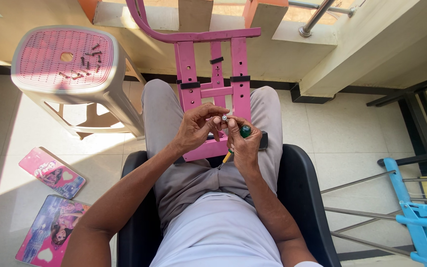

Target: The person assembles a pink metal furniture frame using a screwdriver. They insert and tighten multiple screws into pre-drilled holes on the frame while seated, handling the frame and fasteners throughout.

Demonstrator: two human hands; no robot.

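Over the pink frame [217,94] on my lap, my left hand [196,129] pinches a small fastener [224,118] while my right hand [244,143] grips a screwdriver [236,142], best kept steady and aligned.

I'm seated in the chair [302,198], the frame [217,89] lying across my lap and running away from me toward the wall. My left hand [196,129] and right hand [243,143] meet over its near end, a small bolt [224,118] between their fingertips, the screwdriver [233,148] tucked in the right one. Off to my left stands the stool [70,69] (screws [86,62] scattered on top). Two panels [50,207] lie on the floor before it; the rack [411,207] sits right.
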